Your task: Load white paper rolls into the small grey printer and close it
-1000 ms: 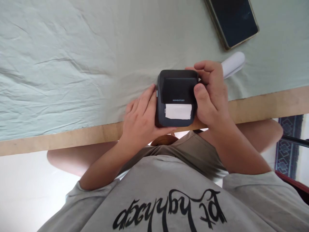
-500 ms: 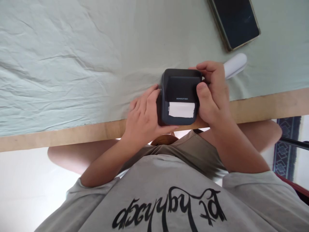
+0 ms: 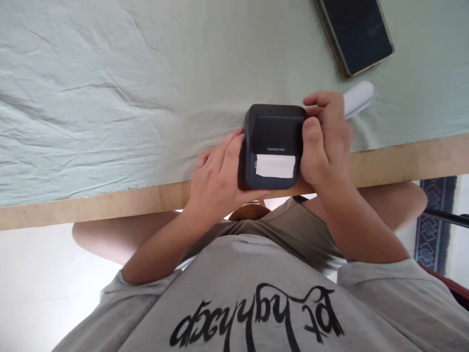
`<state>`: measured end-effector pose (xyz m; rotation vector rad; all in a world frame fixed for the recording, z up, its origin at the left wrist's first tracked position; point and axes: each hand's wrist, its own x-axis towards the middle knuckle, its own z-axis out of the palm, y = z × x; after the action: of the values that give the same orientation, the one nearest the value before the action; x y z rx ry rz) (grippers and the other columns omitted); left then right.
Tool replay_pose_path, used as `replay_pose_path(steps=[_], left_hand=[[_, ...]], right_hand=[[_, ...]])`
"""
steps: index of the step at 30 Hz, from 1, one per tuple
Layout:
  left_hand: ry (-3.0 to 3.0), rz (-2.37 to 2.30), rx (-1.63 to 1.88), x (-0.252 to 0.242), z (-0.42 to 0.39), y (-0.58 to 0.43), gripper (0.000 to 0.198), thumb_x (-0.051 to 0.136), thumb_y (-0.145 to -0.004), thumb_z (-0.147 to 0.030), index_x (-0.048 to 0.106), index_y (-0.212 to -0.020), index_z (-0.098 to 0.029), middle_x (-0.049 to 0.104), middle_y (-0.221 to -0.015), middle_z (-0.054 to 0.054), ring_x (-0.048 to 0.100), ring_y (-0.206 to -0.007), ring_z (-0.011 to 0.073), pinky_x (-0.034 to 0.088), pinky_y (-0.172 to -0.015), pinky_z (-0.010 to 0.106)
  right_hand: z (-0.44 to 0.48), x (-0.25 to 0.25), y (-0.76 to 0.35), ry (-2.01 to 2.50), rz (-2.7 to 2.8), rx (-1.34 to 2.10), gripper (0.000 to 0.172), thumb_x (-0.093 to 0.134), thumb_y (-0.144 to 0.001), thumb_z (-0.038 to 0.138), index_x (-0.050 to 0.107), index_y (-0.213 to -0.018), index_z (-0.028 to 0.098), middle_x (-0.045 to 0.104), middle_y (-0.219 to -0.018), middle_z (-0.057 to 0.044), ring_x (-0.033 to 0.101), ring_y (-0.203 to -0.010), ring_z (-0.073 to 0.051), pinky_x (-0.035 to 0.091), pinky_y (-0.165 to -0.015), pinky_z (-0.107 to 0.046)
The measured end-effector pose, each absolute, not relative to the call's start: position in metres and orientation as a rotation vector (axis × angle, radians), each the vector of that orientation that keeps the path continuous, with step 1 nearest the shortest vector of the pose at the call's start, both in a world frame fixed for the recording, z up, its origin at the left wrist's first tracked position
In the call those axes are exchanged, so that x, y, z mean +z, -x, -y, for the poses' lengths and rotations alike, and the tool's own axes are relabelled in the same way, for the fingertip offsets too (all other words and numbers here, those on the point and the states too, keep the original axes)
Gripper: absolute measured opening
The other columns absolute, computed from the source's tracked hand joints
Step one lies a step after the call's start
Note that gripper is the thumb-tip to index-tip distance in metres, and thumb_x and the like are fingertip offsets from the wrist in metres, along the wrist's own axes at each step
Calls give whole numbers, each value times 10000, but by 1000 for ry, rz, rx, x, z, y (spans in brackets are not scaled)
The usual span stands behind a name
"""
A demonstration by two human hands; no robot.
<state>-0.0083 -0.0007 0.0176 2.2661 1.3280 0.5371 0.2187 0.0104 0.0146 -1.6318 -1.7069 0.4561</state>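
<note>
The black device [image 3: 277, 132] reads "NIIMBOT"; shirt lettering [image 3: 249, 325] is illegible.

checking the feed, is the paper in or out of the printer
At least partly out: white paper shows below the lettering on the printer.

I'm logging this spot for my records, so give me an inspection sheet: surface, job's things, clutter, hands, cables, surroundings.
Surface: pale green cloth, creased at left; bare wooden edge nearest the person.
Job's things: black printer, white paper showing on its near part.
Clutter: phone, screen dark; white object partly hidden by the right hand.
Hands: left hand against the printer's left side; right hand beside its right, contact unclear.
Cables: nothing seen.
Surroundings: patterned rug at right.
</note>
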Motion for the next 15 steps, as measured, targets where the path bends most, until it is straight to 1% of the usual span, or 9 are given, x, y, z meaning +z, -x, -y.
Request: replay_pose_path(steps=[3, 6, 10, 15], left_hand=[[-2253, -1309, 552, 17, 1, 9, 1002, 713, -851, -850, 431, -1610, -259, 588, -1613, 179, 596, -1478, 421, 518, -1168, 553], [-2267, -1309, 556, 16, 1, 10, 971, 690, -872, -849, 426, -1613, -280, 583, -1627, 157, 603, -1478, 403, 527, -1163, 544], [-2274, -1298, 569, 15, 0, 11, 930, 696, -884, -831, 431, -1603, -305, 577, -1637, 135, 634, -1452, 380, 540, -1152, 540], [-2264, -1283, 626, 15, 0, 12, 960, 719, -859, -842, 437, -1608, -313, 597, -1617, 141, 693, -1378, 384, 566, -1102, 540]], right_hand=[[-9, 16, -217, 1629, 1657, 507, 557, 297, -1079, 716, 559, -1318, 286, 723, -1073, -88, 734, -1062, -307, 576, -950, -512], [-9, 18, -217, 1628, 1610, 532, 607, 302, -1044, 789, 555, -1290, 296, 703, -965, -67, 738, -1002, -305, 581, -891, -482], [-8, 19, -218, 1599, 1560, 616, 622, 355, -1013, 825, 551, -1286, 301, 713, -976, -62, 751, -967, -295, 594, -901, -483], [-7, 17, -221, 1573, 1511, 693, 587, 396, -1023, 793, 555, -1299, 300, 720, -983, -57, 764, -991, -295, 601, -920, -491]])
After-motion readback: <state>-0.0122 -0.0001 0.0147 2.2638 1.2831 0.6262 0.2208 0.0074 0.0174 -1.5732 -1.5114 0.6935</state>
